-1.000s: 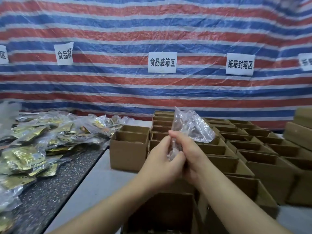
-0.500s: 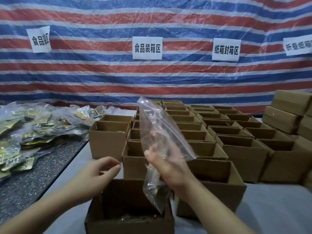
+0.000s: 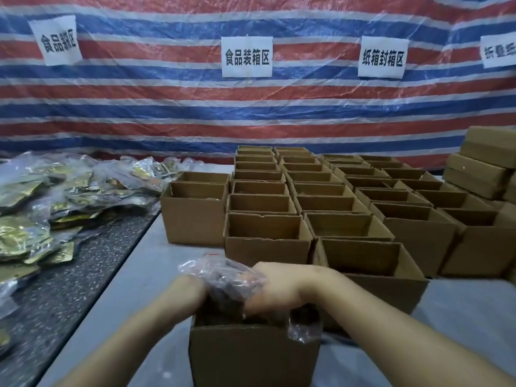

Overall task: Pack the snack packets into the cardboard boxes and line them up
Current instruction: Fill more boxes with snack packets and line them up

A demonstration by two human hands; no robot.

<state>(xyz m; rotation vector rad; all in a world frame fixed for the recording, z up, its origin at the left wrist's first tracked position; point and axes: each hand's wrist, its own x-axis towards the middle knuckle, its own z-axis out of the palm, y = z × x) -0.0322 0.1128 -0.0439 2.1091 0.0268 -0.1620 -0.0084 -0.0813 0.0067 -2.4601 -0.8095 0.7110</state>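
Head view, nearest first: an open cardboard box (image 3: 254,356) stands at the bottom centre on the grey table (image 3: 117,297), and a clear plastic bag (image 3: 223,277) with dark contents is bunched into its mouth, crumpled and glossy, one corner spilling over the box's right rim. Both forearms reach in from below. The left hand (image 3: 187,291) dips into the box on the bag's left side, its fingers hidden, so I cannot tell whether it grips. The right hand (image 3: 276,289) lies on top of the bag with fingers curled down over the plastic, gripping it.

Beyond, empty open boxes (image 3: 268,241) stand in rows touching one another, five columns running back toward the wall; the far ones blur together too much for a firm count. To the right, closed boxes (image 3: 474,174) are stacked, at least four showing. On the left, a dark speckled surface (image 3: 69,275) carries a heap of gold snack packets (image 3: 30,216) in clear wrap, too many to count. Behind hangs a red, white and blue striped tarp (image 3: 167,107) with four white paper signs (image 3: 247,56).
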